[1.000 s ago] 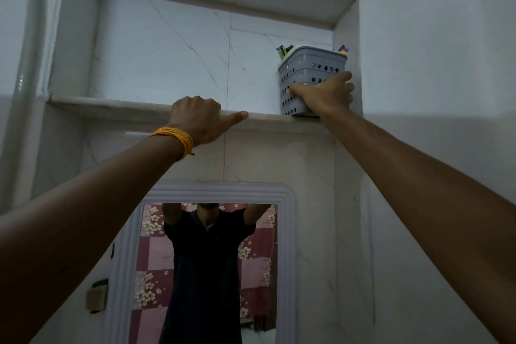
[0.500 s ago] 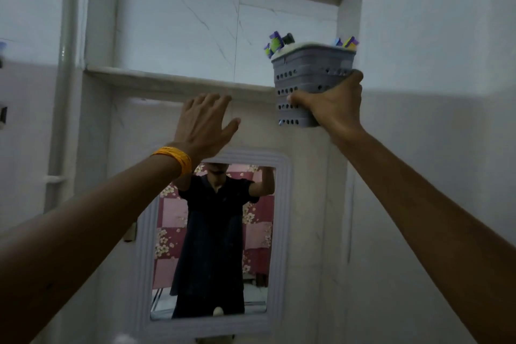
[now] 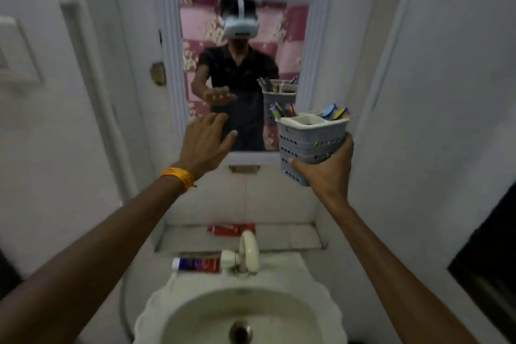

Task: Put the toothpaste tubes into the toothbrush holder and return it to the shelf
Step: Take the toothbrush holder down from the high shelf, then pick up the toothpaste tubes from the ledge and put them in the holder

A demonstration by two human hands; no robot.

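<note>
**Holder in the right hand above the sink**

Head view: the right hand (image 3: 325, 169) has its grip wrapped around the lower part of the grey toothbrush holder (image 3: 311, 139), held upright in front of the mirror (image 3: 243, 70), with coloured brush handles sticking out of its top. To the left of that grip, the left hand (image 3: 205, 142) hangs empty, fingers spread. Below both, one toothpaste tube (image 3: 195, 264) lies beside the tap (image 3: 248, 250), another red tube (image 3: 231, 229) on the ledge behind it, above the sink (image 3: 156, 307)
</note>
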